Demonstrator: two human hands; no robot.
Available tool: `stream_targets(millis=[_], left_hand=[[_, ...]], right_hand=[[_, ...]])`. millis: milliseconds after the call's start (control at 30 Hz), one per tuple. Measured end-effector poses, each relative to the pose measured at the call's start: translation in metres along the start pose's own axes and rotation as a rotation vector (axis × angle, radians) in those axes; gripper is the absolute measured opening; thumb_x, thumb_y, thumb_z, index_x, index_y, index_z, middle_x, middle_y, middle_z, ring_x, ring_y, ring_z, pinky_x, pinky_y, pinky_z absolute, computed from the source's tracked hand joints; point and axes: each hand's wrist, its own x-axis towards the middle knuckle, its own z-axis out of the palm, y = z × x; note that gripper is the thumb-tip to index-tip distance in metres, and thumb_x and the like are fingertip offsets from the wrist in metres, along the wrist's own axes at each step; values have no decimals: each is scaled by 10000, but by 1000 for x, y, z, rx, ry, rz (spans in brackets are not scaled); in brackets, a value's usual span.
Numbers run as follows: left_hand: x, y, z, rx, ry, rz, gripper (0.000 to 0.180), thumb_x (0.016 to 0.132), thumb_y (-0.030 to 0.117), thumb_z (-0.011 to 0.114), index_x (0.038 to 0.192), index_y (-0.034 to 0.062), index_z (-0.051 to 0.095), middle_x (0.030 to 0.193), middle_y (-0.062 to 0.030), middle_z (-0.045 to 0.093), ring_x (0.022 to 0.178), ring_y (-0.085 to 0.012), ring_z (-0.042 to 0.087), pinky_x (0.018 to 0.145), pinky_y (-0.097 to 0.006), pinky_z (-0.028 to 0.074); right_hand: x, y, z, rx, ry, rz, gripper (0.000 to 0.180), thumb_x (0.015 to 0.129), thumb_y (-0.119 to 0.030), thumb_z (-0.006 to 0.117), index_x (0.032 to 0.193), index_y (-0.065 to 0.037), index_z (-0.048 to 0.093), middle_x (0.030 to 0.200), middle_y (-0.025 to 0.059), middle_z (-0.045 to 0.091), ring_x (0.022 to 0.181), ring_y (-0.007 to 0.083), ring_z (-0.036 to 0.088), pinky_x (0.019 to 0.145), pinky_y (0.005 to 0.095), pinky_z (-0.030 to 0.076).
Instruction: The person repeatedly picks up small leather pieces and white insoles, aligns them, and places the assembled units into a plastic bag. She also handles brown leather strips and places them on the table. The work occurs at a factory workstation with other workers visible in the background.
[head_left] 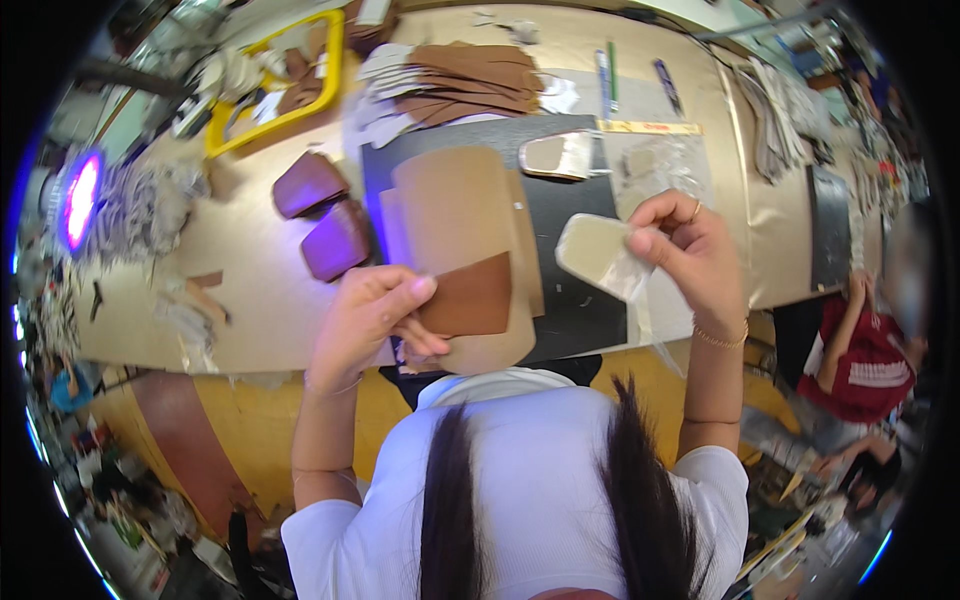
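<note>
My right hand [688, 250] pinches the edge of a pale, rounded adhesive-looking patch [592, 248] between thumb and fingers. Clear, crinkled film hangs from the patch's lower side. A flat brown leather piece [475, 295] lies over a tan board [455, 195]. At its left edge is my left hand [378, 312], thumb above and curled fingers below, seemingly gripping it; the exact contact is partly hidden. Beneath the tan board is a black mat [570, 225]. Another pale patch with shiny film [556, 155] rests on the mat's far part.
Two brown leather pouch-like pieces [335, 240] sit left of the board. Stacked brown leather strips [470, 82] lie at the back, near a yellow tray [335, 75] of scraps. A wooden ruler [650, 127] and pens [613, 75] are at back right. A person in red [868, 360] works at far right.
</note>
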Motion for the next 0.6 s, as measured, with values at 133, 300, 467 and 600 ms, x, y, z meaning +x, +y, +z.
stream_targets(millis=[133,300,467,600], left_hand=[[-3,-1,0,-31,-22,8,432,963,348,535,841,-63,590,689,-145,643,567,-223,682,486,-247,547],[-5,4,0,-37,-73,-4,540,980,407,472,875,-105,609,752,-190,670,601,-211,688,544,-245,564],[-6,6,0,-51,-71,-40,520,969,404,500,855,-95,593,713,-170,649,619,-221,694,541,-247,566],[-5,5,-1,-53,-66,-48,501,960,405,520,830,-76,573,680,-150,620,631,-231,698,535,-252,567]], right_hand=[[11,-12,59,-7,-205,65,153,823,-142,733,871,-16,662,780,-9,641,721,40,559,655,196,457],[24,-9,82,-131,-278,82,143,819,-117,722,865,-2,652,770,9,643,703,44,558,636,208,456],[26,-7,85,-196,-260,49,156,819,-129,719,871,5,660,759,16,654,686,48,564,626,217,466],[26,-11,89,-248,-244,36,157,810,-125,722,862,11,664,748,34,659,673,59,572,623,219,468]])
